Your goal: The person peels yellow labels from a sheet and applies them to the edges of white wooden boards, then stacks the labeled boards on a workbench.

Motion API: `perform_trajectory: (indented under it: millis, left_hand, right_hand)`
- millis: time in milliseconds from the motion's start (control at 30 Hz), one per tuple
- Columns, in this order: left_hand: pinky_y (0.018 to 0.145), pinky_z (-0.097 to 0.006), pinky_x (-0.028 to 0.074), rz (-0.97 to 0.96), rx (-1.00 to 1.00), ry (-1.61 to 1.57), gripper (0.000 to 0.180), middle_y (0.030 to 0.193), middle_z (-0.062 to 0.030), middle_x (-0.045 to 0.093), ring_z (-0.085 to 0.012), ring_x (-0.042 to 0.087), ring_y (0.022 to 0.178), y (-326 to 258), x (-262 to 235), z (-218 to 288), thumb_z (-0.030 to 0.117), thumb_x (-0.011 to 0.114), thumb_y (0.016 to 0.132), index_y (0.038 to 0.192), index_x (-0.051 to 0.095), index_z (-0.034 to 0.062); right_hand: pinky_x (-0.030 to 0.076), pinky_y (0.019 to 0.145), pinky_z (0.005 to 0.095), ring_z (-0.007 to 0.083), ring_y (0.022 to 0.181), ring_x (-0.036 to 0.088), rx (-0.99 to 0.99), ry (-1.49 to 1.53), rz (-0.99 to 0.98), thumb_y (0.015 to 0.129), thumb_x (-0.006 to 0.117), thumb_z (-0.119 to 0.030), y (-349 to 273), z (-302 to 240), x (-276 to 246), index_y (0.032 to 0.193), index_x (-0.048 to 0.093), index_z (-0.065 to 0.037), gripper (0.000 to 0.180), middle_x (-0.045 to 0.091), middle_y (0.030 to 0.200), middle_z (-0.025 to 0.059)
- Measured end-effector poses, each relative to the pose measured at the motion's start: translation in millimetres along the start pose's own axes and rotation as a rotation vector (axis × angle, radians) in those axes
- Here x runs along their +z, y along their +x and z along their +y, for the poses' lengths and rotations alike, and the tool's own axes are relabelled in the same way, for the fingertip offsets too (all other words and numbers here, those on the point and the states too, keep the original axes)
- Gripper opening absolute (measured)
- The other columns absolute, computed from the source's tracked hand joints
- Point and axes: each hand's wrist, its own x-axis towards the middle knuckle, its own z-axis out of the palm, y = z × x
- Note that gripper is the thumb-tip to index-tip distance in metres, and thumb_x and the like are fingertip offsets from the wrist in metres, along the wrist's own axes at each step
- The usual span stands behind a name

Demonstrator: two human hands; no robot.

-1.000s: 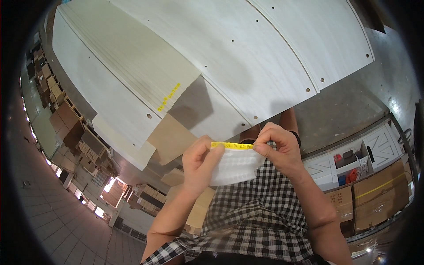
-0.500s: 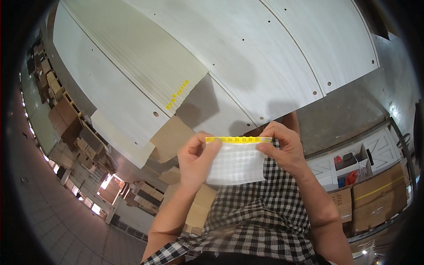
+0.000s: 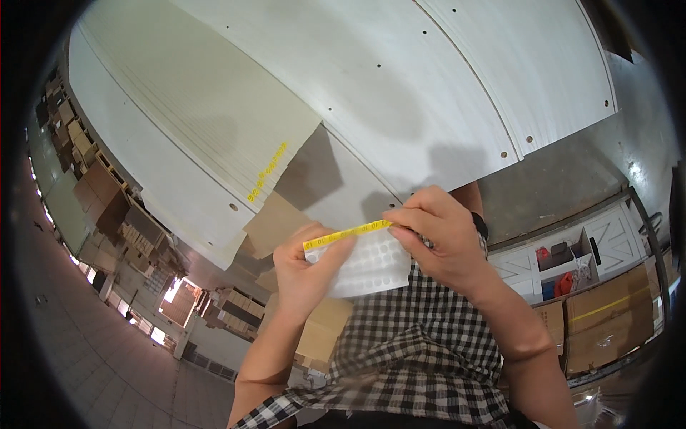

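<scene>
The left hand (image 3: 307,268) is curled with its fingers drawn in, and it grips the left end of a white sticker sheet (image 3: 368,264), thumb lying across the sheet's face. The right hand (image 3: 439,239) is bent into a narrow pinch: its fingertips (image 3: 400,218) close on the right end of a thin yellow strip (image 3: 346,234) that runs along the sheet's upper edge. The strip carries a row of small printed marks and stretches from one hand to the other, tilted slightly upward toward the right. The sheet shows rows of pale round dots and hangs between both hands, in front of a black-and-white checked shirt (image 3: 421,343).

Beyond the hands lie large white panels (image 3: 400,79) with small drilled holes, stacked edge over edge. A second row of yellow labels (image 3: 266,171) sits on the edge of the left stack, well apart from the hands. A brown cardboard piece (image 3: 275,222) lies just beside the left hand, under the panels. To the right, cardboard boxes (image 3: 607,314) and a white bin (image 3: 564,261) with red items stand on the floor.
</scene>
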Motion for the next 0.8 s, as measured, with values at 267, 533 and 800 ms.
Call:
perform_trajectory:
  millis: [267,533,800]
  left_hand:
    - [0.053,-0.022,0.035,-0.031,0.017,0.059,0.007,0.064,-0.0015,0.053,-0.0069,0.047,0.059,8,3,8,0.002,0.069,0.076,0.074,0.065,-0.0033]
    - [0.053,-0.022,0.036,-0.035,0.01,0.045,0.007,0.064,-0.0015,0.054,-0.0065,0.048,0.059,12,-4,13,0.002,0.069,0.076,0.074,0.064,-0.003]
    - [0.054,-0.022,0.038,0.006,-0.078,0.004,0.006,0.067,-0.0013,0.055,-0.0067,0.05,0.062,18,-23,11,0.002,0.07,0.076,0.075,0.065,-0.0015]
  right_hand:
    - [0.045,0.055,0.0332,0.0232,0.063,0.056,0.001,-0.053,0.04,0.073,0.064,-0.007,9,10,1,0.082,0.062,-0.007,0.009,0.055,0.073,0.0052]
    - [0.045,0.053,0.0299,0.0204,0.064,0.058,-0.269,-0.261,0.034,0.068,0.069,-0.004,19,15,2,0.077,0.061,-0.007,0.013,0.059,0.075,0.0039]
    - [0.04,0.051,0.0243,0.0109,0.06,0.051,0.019,0.143,-0.081,0.072,0.065,-0.007,39,10,4,0.074,0.056,-0.006,0.009,0.053,0.068,-0.0007]
